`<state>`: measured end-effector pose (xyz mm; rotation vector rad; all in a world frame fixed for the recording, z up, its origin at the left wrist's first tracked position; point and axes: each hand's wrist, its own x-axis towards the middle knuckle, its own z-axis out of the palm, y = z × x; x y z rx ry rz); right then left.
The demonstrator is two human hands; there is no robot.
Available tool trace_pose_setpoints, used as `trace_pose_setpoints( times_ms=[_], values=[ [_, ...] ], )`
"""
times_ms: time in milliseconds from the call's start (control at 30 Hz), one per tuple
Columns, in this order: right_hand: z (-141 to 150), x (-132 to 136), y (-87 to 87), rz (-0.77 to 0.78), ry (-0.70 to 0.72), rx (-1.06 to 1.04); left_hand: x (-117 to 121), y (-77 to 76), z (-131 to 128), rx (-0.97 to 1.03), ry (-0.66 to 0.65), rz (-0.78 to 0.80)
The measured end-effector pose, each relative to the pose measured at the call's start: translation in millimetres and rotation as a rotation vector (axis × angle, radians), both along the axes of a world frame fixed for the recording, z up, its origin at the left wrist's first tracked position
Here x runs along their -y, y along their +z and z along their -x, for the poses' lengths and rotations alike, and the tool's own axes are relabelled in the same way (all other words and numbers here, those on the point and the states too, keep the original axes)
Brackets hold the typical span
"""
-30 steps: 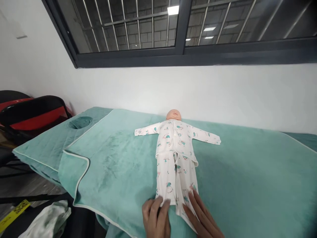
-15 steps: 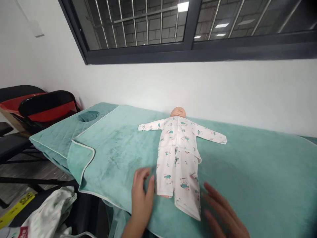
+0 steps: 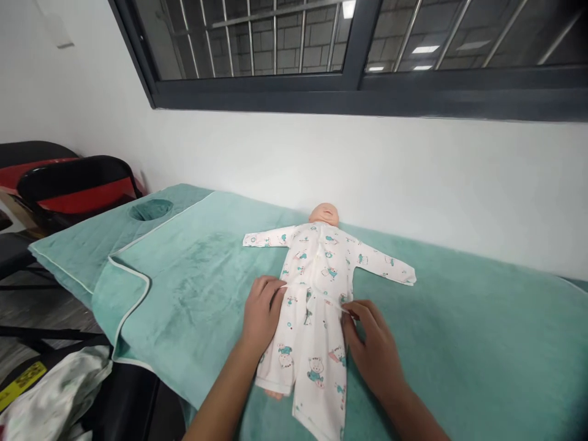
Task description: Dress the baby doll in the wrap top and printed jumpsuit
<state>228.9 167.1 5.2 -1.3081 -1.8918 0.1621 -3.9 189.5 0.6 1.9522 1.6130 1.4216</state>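
On its back lies a baby doll [image 3: 324, 214] dressed in a white printed long-sleeved top [image 3: 316, 254] and matching trousers [image 3: 303, 349]. Its sleeves stretch out to both sides, and a bit of foot shows below one trouser leg. My left hand [image 3: 263, 312] is closed at the left end of the top's lower hem, by the doll's waist; its fingertips are partly hidden. At the opposite side my right hand [image 3: 373, 343] pinches the hem's right corner between thumb and fingers. The hem is drawn fairly straight across the waist between them.
A green plush cover [image 3: 193, 263] spreads over the bed, which has a round hole [image 3: 151, 209] at its left end. Behind are a white wall [image 3: 239, 153] and a barred window [image 3: 257, 43]. Black-and-red chairs [image 3: 82, 184] stand left; crumpled printed cloth [image 3: 59, 392] lies at lower left.
Both hands have moved forward from beside the trouser legs to the doll's waist and taken hold of the top's hem. The view has shifted slightly, with the doll nearer.
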Motion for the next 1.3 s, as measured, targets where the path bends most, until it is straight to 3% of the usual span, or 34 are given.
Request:
trace_pose_setpoints(
  times_ms=[200, 333, 467, 800, 900, 967, 1100, 1200, 1300],
  values=[
    [0.5, 3.5, 7.8, -0.008, -0.030, 0.042, -1.5, 0.1, -4.3, -0.038, 0.015, -0.102],
    [18.6, -14.7, 24.2, -0.125, -0.019, 0.155, -13.8, 9.4, -15.8, -0.071, -0.078, -0.126],
    [42.9, -34.8, 39.2, -0.090, 0.003, 0.337, -20.6, 13.4, -24.4, -0.090, -0.116, -0.096],
    [45.7, -32.2, 31.6, -0.037, 0.118, 0.006, -13.0, 7.5, -18.9, 0.031, -0.173, -0.047],
    [43.4, -31.4, 32.8, 0.022, 0.157, -0.063, -11.3, 11.9, -15.3, 0.198, -0.187, 0.032],
    [35.3, -34.7, 31.7, 0.064, 0.047, -0.212, -12.4, 13.0, -11.2, 0.370, -0.144, 0.110],
    [2.3, -53.9, 20.9, 0.166, -0.384, -0.502, -21.7, 7.3, -5.3, 0.580, 0.046, 0.222],
    [-14.8, -67.1, 12.2, 0.381, -0.393, -0.495, -29.4, 1.4, -6.0, 0.579, 0.013, 0.272],
    [-8.5, -67.0, 10.2, 0.451, -0.302, -0.470, -31.5, 0.8, -6.8, 0.548, -0.105, 0.343]
  ],
)
